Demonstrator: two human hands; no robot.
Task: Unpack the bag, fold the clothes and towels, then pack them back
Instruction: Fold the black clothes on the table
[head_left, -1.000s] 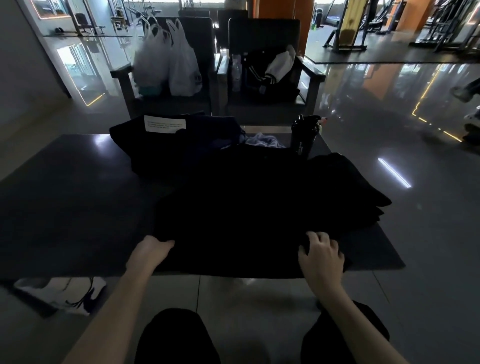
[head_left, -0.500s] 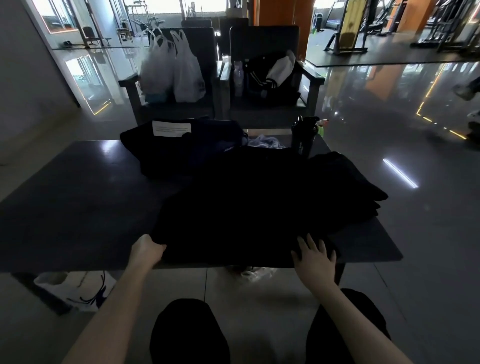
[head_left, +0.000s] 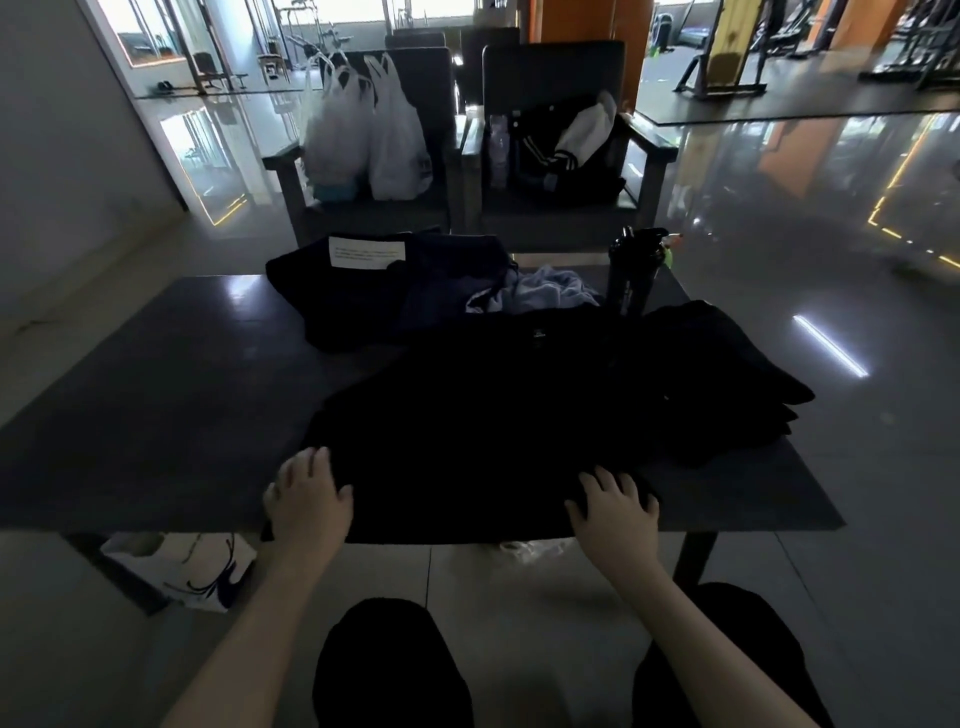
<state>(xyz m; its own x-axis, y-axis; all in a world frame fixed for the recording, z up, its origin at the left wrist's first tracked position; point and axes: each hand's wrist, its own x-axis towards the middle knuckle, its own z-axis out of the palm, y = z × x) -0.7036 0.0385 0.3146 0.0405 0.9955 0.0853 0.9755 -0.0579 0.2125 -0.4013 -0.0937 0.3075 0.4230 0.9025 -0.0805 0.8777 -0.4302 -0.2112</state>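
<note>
Left hand (head_left: 309, 496) uncurled since before; now flat, like right hand (head_left: 615, 506), on black garment (head_left: 467, 415); bag label (head_left: 366, 252) unreadable.

Black garment (head_left: 483, 415), pale blue cloth (head_left: 545, 293), dark grey table (head_left: 156, 395), 2 white plastic bags (head_left: 363, 130).

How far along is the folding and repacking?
Done: a stack at the right looks folded. In hand: the left hand and right hand press a black garment flat. Left: the crumpled blue cloth, then repacking the bag.
</note>
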